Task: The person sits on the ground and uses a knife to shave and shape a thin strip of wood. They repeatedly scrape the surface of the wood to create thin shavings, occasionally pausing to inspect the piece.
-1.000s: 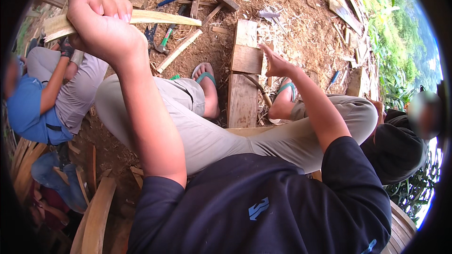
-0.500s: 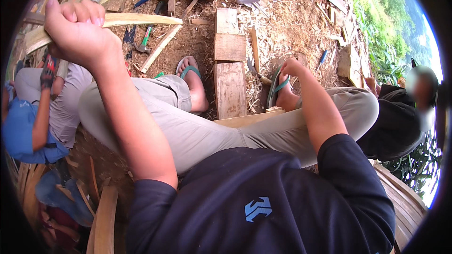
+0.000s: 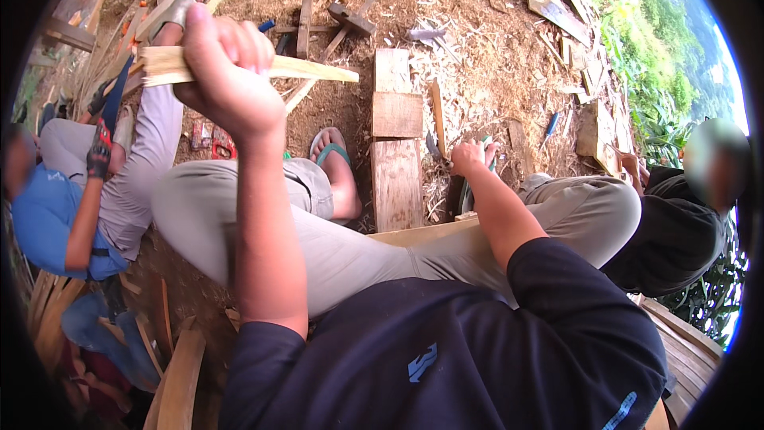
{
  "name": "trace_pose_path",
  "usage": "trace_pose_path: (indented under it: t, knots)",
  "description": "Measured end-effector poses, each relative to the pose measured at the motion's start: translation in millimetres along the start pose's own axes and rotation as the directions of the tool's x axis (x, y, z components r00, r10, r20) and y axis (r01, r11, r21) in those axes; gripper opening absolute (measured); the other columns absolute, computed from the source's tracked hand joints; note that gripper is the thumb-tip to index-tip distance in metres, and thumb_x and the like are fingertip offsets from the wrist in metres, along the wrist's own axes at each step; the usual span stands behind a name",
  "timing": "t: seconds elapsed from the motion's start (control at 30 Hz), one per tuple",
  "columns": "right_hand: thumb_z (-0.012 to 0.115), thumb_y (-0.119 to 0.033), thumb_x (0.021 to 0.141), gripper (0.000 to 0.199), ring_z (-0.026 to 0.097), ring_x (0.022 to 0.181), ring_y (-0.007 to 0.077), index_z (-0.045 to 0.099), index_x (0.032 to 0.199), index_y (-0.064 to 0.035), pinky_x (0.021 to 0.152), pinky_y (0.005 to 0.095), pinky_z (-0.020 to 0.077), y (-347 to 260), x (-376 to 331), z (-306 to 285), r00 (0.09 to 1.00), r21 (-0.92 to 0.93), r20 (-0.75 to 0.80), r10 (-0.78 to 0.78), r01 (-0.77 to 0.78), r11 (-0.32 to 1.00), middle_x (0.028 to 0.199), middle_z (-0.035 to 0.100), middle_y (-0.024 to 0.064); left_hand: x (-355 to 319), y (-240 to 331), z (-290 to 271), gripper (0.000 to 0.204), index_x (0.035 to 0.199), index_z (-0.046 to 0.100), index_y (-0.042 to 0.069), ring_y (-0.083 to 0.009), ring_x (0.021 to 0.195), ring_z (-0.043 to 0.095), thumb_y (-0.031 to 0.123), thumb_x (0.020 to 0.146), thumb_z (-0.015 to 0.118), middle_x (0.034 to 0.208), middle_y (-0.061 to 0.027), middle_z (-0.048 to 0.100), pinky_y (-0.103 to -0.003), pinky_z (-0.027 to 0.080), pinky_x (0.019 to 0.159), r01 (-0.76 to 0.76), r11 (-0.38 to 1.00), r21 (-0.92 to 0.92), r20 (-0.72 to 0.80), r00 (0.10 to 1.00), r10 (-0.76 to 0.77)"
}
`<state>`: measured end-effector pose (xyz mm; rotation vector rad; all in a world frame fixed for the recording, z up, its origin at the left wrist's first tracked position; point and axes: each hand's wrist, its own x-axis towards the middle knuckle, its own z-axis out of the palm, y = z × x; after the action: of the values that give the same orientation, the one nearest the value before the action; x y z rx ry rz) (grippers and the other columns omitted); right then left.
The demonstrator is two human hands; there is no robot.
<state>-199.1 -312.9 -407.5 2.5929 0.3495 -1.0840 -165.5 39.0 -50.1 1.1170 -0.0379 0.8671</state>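
Observation:
Raised at the upper left, my left hand is closed around a pale wooden strip, which points right and narrows toward its tip. My right hand is low beside my right sandal, its fingers closed over the handle of a knife. Only the dark blade shows left of the fingers; the handle is covered. Just above the blade lies a thin wooden stick. Between my feet, a long timber block lies in line with a shorter wooden block and another piece beyond.
A wooden mallet lies among sticks at the far side. A blue-handled tool is on the shavings to the right. One person in blue sits at the left, another in black at the right. Scrap boards lie far right.
My left hand has moved right with the wooden strip. My right hand has come down and left from beside my foot onto the knife handle. The view has shifted slightly.

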Motion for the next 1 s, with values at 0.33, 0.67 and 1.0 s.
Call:
trace_pose_path:
  t: [0.33,0.67,1.0]
  knots:
    - [0.083,-0.04,0.071,0.031,0.067,0.071,0.0223,0.077,0.082,-0.011,0.07,0.0373,0.0542,53,-16,-21,0.983,0.571,-0.151,-0.104,0.172,0.803,0.077,0.072,0.0103,-22,-11,22,0.049,0.059,0.03,0.015,-0.0066,0.038,0.024,0.029,0.1,0.053,0.05,0.0051,0.027,-0.026,0.02,0.038,0.137,0.989,-0.049,0.037,0.99,-0.135]
    - [0.061,-0.033,0.095,0.051,0.067,0.094,0.0336,0.045,0.123,0.0078,0.085,0.0427,0.0524,29,-107,-191,0.951,0.764,-0.232,-0.203,0.308,0.567,0.104,0.066,0.0269,-37,-39,26,0.049,0.063,0.03,0.014,-0.0075,0.043,0.017,0.036,0.104,0.044,0.051,0.0046,0.022,-0.027,0.015,0.043,0.314,0.945,-0.093,0.369,0.892,-0.26]
    - [0.04,-0.028,0.105,0.03,0.063,0.082,0.0483,0.049,0.115,-0.0006,0.072,0.0553,0.0486,-61,-161,-169,0.574,0.643,-0.762,0.299,0.62,0.45,0.089,0.064,0.0296,-38,-37,22,0.049,0.062,0.028,0.015,-0.0078,0.044,0.017,0.037,0.103,0.045,0.052,0.0042,0.023,-0.027,0.016,0.044,0.332,0.941,-0.063,0.388,0.877,-0.283]
